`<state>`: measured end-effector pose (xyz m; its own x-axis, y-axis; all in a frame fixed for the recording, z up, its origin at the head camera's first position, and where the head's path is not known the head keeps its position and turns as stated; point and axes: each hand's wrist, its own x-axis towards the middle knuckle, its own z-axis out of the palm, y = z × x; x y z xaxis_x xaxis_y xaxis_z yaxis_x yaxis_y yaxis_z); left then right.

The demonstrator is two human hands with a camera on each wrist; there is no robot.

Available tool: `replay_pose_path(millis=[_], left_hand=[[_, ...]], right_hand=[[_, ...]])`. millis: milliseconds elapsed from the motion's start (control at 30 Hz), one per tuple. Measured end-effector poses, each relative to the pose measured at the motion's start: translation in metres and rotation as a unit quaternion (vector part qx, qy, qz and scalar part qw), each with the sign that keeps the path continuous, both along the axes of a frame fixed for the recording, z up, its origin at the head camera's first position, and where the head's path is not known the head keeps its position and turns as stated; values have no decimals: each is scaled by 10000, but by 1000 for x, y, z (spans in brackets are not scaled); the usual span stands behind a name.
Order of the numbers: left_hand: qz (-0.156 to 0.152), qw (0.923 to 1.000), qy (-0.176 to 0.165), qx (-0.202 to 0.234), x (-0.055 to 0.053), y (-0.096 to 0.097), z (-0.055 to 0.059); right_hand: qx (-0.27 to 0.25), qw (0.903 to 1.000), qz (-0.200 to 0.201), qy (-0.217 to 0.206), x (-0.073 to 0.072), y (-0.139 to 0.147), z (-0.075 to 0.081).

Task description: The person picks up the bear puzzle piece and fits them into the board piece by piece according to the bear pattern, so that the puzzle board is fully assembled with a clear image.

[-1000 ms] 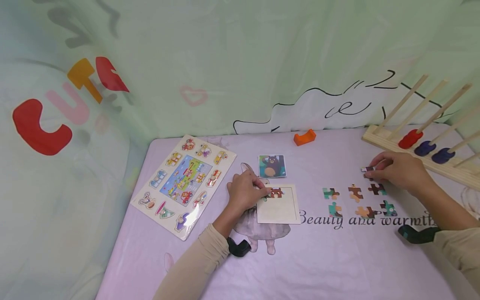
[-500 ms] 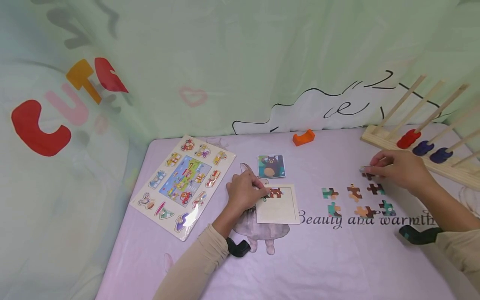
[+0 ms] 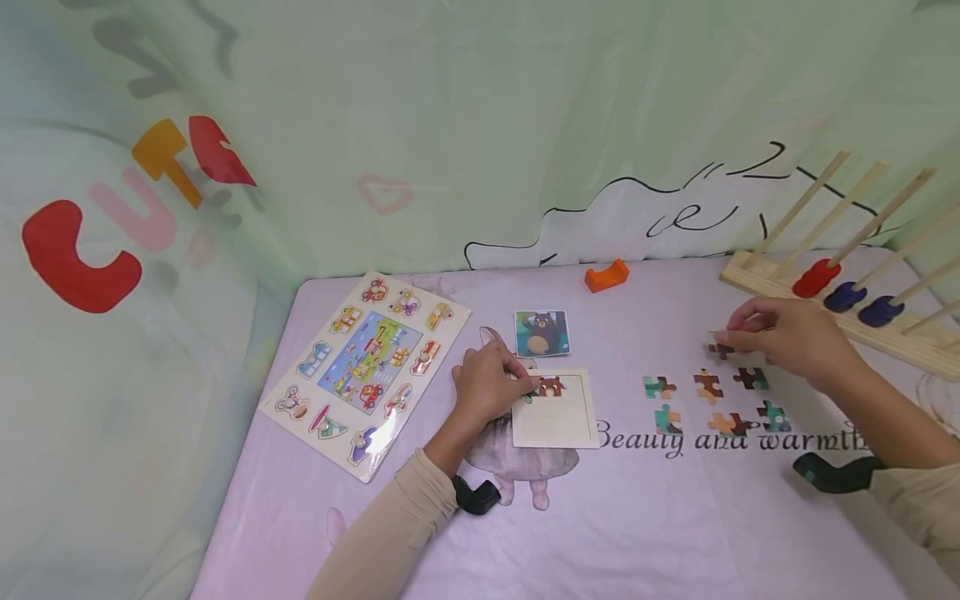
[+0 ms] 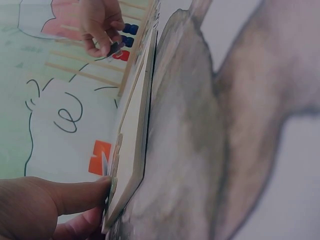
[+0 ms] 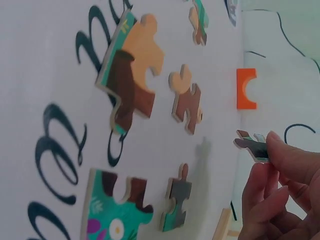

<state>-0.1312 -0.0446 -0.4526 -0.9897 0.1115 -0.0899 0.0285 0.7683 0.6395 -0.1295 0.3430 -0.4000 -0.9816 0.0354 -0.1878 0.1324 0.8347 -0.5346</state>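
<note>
My left hand point(image 3: 489, 385) grips the upper left corner of a small pale wooden puzzle tray point(image 3: 557, 425), thumb on top. Along the tray's top edge lie fitted brown bear-face pieces point(image 3: 551, 386); my fingers partly hide that corner. Between thumb and fingertips, my right hand point(image 3: 802, 337) pinches a dark brown jigsaw piece point(image 5: 254, 148), lifted above the table. Below that hand, several loose jigsaw pieces lie in two rough rows, among them a bear-face-coloured piece point(image 3: 708, 384) and a teal one point(image 3: 660, 387).
A bear picture card point(image 3: 543, 333) lies just behind the tray. To the left is a vehicle peg puzzle board point(image 3: 367, 375). An orange block point(image 3: 607, 276) sits at the table's back edge. A wooden rack with upright rods point(image 3: 862, 315) stands at the right.
My right hand has moved slightly left with the jigsaw piece, which has turned in its fingers. The left hand stays on the tray.
</note>
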Motion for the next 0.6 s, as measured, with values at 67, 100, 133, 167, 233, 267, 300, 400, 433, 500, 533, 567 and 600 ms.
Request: replay_pose_path(millis=[67, 100, 133, 167, 233, 267, 300, 400, 433, 500, 533, 567, 600], left_hand=[[0, 10000, 9, -8, 0, 0, 1], [-2, 10000, 12, -10, 1, 0, 1], [-3, 10000, 10, -6, 1, 0, 1], [-4, 10000, 8, 0, 1, 0, 1], [-5, 10000, 2, -2, 1, 1, 1], [-6, 10000, -1, 2, 1, 1, 1], [-5, 10000, -8, 8, 1, 0, 1], [-7, 10000, -4, -8, 1, 0, 0], [-7, 10000, -1, -10, 0, 0, 0], [-4, 10000, 2, -15, 0, 0, -1], [-1, 10000, 3, -17, 0, 0, -1], [1, 10000, 2, -18, 0, 0, -1], [5, 10000, 0, -20, 0, 0, -1]], right_hand=[[-41, 10000, -14, -11, 0, -4, 1], [-43, 10000, -21, -14, 1, -6, 2], [-51, 10000, -33, -24, 1, -8, 2], [-59, 10000, -36, -34, 1, -10, 3], [-61, 10000, -23, -56, 1, -13, 3], [-68, 9999, -9, -83, 1, -15, 4], [-85, 9999, 19, -116, 1, -17, 4], [-135, 9997, 69, -202, 1, -23, 6], [-156, 9996, 90, -219, 1, -25, 6], [-240, 9994, 120, -234, 2, -30, 7], [-267, 9993, 132, -217, 2, -32, 7], [-306, 9992, 138, -212, 2, -34, 7], [-311, 9992, 146, -204, 3, -37, 8]])
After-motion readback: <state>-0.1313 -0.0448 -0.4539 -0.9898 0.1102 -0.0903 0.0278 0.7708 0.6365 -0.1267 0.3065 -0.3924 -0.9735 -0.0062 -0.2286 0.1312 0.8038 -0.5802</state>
